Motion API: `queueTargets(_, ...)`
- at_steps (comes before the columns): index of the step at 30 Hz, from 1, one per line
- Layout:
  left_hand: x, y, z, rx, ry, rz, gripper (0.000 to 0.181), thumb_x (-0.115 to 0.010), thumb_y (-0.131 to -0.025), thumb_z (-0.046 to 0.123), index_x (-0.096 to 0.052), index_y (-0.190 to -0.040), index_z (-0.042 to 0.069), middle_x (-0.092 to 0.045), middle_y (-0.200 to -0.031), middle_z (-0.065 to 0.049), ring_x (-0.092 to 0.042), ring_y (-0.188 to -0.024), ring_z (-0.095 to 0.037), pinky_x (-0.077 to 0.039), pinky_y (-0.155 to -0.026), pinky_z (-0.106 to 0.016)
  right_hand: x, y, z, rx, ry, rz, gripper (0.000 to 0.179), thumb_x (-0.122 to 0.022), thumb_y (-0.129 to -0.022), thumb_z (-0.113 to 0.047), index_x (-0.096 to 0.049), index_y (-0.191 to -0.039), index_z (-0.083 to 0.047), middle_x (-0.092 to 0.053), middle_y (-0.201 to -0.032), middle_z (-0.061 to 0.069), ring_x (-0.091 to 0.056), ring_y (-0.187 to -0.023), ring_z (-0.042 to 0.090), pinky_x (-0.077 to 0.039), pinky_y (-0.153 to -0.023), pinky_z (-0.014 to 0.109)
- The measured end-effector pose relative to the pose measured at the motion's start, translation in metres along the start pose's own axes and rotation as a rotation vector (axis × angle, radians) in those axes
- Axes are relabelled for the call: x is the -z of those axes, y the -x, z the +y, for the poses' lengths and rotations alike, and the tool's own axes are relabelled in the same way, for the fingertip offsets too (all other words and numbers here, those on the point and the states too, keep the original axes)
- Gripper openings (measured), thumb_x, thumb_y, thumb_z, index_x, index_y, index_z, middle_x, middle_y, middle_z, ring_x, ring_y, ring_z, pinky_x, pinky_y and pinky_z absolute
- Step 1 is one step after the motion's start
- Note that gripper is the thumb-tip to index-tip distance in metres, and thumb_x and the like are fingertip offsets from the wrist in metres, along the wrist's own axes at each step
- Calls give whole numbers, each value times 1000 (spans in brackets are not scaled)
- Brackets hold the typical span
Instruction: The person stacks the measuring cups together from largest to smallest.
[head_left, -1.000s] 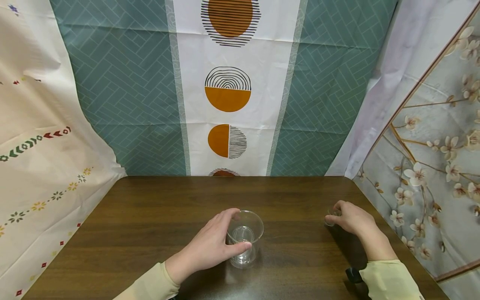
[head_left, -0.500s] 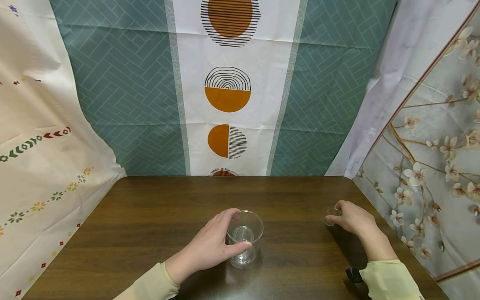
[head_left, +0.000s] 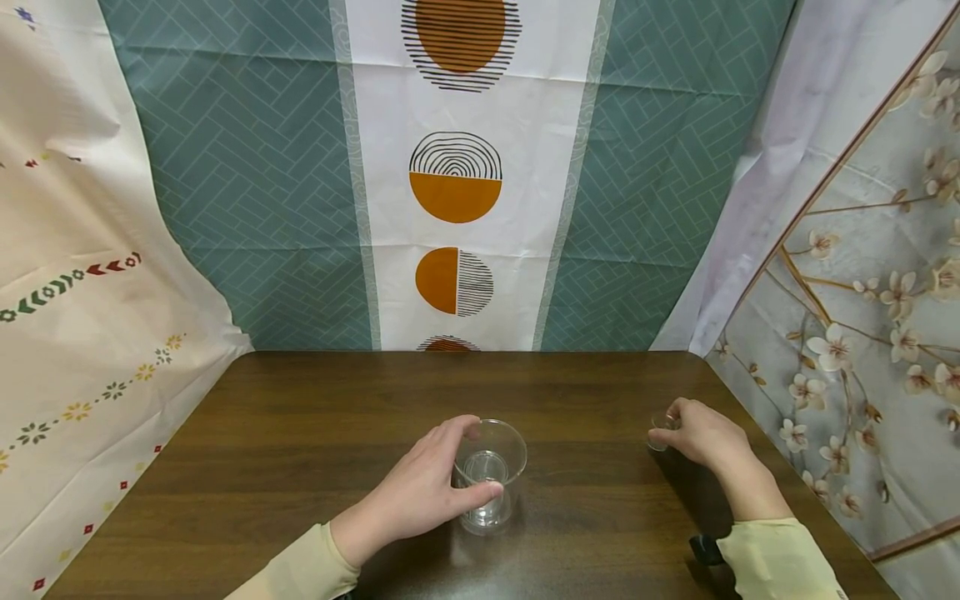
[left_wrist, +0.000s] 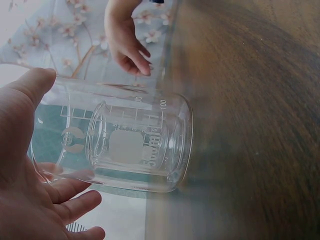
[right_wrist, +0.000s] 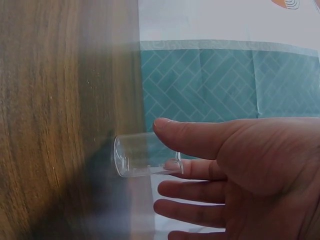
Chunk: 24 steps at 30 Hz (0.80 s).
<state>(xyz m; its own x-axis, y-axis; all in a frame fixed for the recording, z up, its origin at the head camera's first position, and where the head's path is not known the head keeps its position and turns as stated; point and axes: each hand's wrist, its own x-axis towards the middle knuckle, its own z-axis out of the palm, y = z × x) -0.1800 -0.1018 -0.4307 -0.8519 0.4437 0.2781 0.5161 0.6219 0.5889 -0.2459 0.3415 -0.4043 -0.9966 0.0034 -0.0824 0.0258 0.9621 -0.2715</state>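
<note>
A large clear glass beaker [head_left: 513, 467], marked 500 ml, stands upright on the table in front of me. My left hand [head_left: 420, 492] holds it near the rim, thumb on the near side and fingers round the far side. Inside, a smaller glass beaker [left_wrist: 100, 135] shows through the wall in the left wrist view. Off to the right, my right hand [head_left: 708, 437] pinches a small clear glass beaker [right_wrist: 137, 156] by its upper edge between thumb and forefinger. Its base meets the tabletop, and its other fingers stretch out beside it.
The brown wooden table [head_left: 337, 400] ends at a teal and white patterned cloth [head_left: 285, 208] hanging behind it. A cream embroidered cloth [head_left: 90, 350] lines the left side. On the right hangs a floral cloth [head_left: 847, 400], close to the right hand.
</note>
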Motion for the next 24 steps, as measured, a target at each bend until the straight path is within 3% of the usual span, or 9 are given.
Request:
queueTargets(9,0,0,1,4,6,-1,89,-78,-95,68,-49,-156,11,-61,-142,3,-57,-135,-24,-50,-111,-53,-2,0,-3,2,-5,-3,58,-81,-98,-47,-65,-122,4,-70,-106,14,-63,-87,29,-54,-76,54)
queueTargets(24,0,1,1,5,5,1,90,-77,-95,69,-49,-156,11,-61,-143,2,-57,-135,-24,-50,-111,-53,-2,1,-10,33,5,36,63,-81,-97,-50,-66,-127,3,-72,-122,22,-68,-97,35,-55,-80,59)
